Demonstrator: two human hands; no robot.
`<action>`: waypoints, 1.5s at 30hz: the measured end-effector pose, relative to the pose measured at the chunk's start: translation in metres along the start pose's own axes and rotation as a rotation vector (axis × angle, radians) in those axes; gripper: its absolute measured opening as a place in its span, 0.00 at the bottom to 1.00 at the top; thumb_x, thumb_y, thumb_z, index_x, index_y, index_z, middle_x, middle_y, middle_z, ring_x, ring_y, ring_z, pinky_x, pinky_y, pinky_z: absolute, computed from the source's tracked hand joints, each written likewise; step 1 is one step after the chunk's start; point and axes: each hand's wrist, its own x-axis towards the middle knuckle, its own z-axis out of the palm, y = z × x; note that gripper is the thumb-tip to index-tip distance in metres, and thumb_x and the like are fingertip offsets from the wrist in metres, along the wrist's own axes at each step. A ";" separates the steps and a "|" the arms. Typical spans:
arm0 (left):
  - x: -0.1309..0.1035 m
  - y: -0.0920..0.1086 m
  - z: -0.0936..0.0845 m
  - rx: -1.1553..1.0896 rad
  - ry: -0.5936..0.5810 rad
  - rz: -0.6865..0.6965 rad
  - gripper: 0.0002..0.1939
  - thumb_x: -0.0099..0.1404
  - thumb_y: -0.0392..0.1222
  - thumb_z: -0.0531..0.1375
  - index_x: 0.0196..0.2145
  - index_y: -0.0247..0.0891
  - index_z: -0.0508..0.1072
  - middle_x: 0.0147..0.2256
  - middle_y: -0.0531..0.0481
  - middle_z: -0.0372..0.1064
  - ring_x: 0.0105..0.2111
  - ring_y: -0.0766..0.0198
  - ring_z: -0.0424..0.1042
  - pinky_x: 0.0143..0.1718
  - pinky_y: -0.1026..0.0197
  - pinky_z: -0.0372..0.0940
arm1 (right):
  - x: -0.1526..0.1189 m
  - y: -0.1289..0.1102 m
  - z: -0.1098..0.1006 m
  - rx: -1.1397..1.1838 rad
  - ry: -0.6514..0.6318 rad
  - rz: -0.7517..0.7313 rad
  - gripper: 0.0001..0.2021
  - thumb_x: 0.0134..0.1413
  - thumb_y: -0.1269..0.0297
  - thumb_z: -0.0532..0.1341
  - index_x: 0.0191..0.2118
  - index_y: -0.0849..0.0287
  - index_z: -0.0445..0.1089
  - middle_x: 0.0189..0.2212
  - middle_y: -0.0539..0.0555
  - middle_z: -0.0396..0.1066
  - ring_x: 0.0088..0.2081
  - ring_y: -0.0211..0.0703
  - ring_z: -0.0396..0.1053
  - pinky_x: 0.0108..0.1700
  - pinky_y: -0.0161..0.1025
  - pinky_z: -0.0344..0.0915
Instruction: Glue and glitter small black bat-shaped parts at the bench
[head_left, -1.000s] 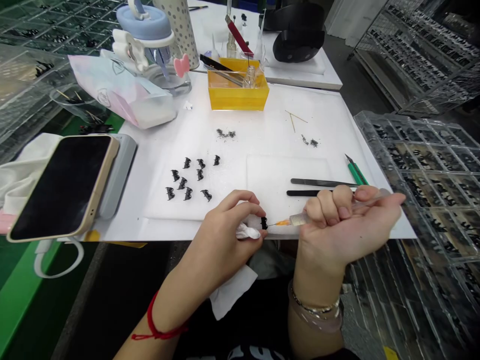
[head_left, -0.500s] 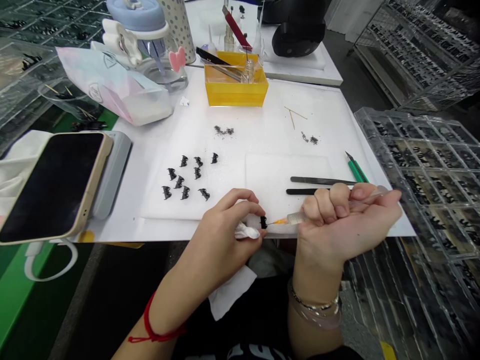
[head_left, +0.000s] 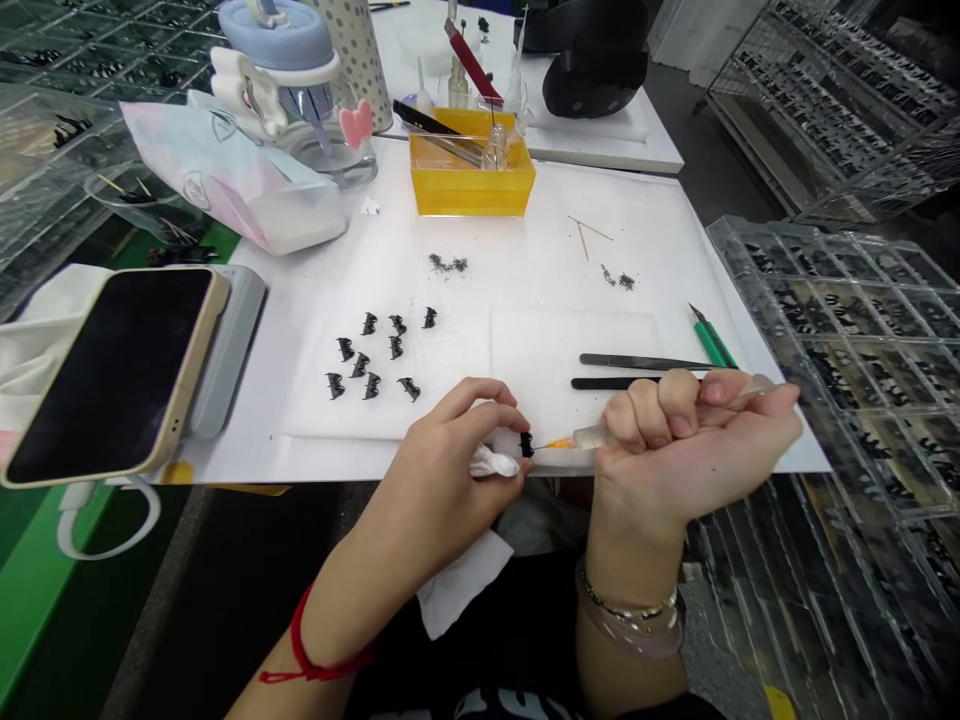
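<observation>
Here at the near edge of the white surface (head_left: 540,270), the person's left hand (head_left: 450,455) has its fingers pinched on a small black piece (head_left: 526,445), a crumpled white tissue (head_left: 493,463) tucked into the same grip. The right hand (head_left: 682,440) is curled firmly around a syringe (head_left: 592,437), its orange tip (head_left: 559,443) aimed at that piece, though I can't tell whether the needle touches it. Similar black pieces (head_left: 372,386) lie loosely grouped off to the left, and two slim dark tools (head_left: 637,362) rest just beyond the right hand, near a green-handled knife (head_left: 716,345).
</observation>
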 end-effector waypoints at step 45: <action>0.029 0.013 -0.021 0.202 -0.007 0.068 0.14 0.54 0.33 0.62 0.40 0.37 0.75 0.42 0.44 0.69 0.36 0.54 0.74 0.41 0.50 0.68 | 0.047 0.001 0.039 -0.661 -0.610 -0.416 0.16 0.51 0.49 0.62 0.37 0.56 0.69 0.38 0.56 0.70 0.45 0.46 0.69 0.52 0.51 0.65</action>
